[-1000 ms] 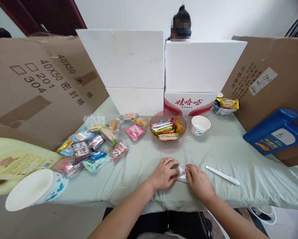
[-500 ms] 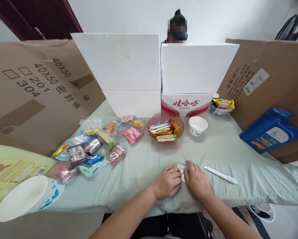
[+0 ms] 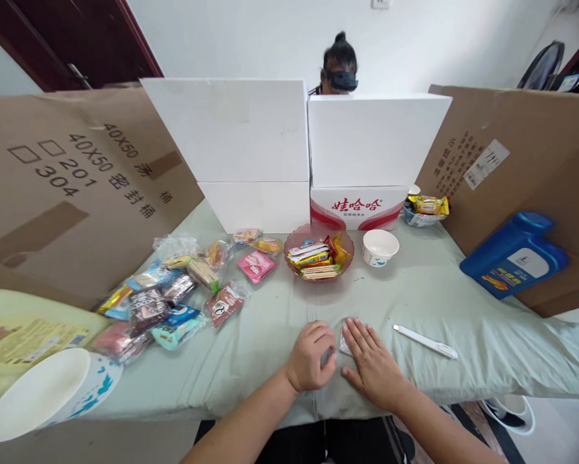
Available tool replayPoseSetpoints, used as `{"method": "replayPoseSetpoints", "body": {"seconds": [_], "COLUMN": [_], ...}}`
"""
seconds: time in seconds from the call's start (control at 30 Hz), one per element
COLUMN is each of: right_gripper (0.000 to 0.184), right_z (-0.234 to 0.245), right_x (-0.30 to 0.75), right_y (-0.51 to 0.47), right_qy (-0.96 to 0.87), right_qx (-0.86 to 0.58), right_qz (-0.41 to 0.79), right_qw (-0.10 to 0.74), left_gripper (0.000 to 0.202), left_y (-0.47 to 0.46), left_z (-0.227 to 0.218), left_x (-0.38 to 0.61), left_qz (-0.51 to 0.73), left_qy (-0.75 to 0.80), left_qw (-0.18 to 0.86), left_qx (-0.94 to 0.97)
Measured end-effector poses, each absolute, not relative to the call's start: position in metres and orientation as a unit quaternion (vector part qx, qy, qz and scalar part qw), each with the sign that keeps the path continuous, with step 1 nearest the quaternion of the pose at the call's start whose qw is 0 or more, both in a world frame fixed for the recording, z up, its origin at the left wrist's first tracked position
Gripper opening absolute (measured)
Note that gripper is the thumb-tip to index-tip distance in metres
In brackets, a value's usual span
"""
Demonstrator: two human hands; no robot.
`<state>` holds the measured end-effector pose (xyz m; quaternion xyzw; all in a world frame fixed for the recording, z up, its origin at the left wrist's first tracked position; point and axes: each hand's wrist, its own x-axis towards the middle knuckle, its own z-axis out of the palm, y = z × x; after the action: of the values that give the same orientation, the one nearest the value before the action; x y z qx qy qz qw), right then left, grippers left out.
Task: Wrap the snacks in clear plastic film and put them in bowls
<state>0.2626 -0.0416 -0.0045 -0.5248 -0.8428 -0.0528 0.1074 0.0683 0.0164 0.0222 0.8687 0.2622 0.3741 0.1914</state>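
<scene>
My two hands rest side by side near the front edge of the green-covered table [image 3: 270,322]. My right hand [image 3: 372,361] lies flat, fingers stretched out, pressing down on a small clear plastic wrapper [image 3: 346,335]. My left hand [image 3: 313,356] is curled into a loose fist just left of it, its fingertips pinching the wrapper's near left edge. Most of the wrapper is hidden under my hands.
A white pen-like tool [image 3: 425,341] lies right of my hands. Behind are a pink bowl of snacks [image 3: 319,252], a white paper cup [image 3: 380,247] and a spread of snack packets [image 3: 173,293] at the left. A large paper cup [image 3: 42,394], blue jug [image 3: 514,254], boxes, cardboard; a person sits behind.
My right hand has flattened, fingers spread over the wrapper. My left hand has curled tighter and drawn slightly toward me. The view has tilted a little.
</scene>
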Motion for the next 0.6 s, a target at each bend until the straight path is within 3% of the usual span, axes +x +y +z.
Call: {"method": "replayPoseSetpoints", "body": {"seconds": [0.07,0.2,0.37,0.43,0.53,0.6], "right_gripper": [0.071,0.048,0.034,0.035,0.031,0.030], "right_z": [-0.006,-0.009,0.021,0.053,0.104,0.126], "right_x": [0.259,0.252,0.283,0.309,0.344,0.358], "right_y": [-0.046,-0.064,-0.034,0.009,0.086,0.132], "right_qy": [-0.837,-0.849,-0.895,-0.863,-0.721,-0.682], "right_qx": [-0.531,-0.492,-0.380,-0.435,-0.665,-0.712], "right_qz": [-0.066,-0.095,-0.034,-0.069,-0.113,-0.101], "right_qw": [0.113,0.166,0.231,0.248,0.159,0.136], "left_gripper": [0.010,0.014,0.013,0.012,0.011,0.011], "left_y": [0.018,0.022,0.026,0.027,0.030,0.032], "left_z": [0.025,0.022,0.015,0.014,0.013,0.012], "left_x": [0.067,0.067,0.069,0.069,0.071,0.072], "left_qz": [0.403,0.412,0.404,0.396,0.384,0.377], "left_qy": [0.283,0.319,0.321,0.314,0.317,0.322], "left_qw": [0.198,0.203,0.233,0.242,0.251,0.257], "left_qx": [0.847,0.829,0.824,0.828,0.830,0.829]}}
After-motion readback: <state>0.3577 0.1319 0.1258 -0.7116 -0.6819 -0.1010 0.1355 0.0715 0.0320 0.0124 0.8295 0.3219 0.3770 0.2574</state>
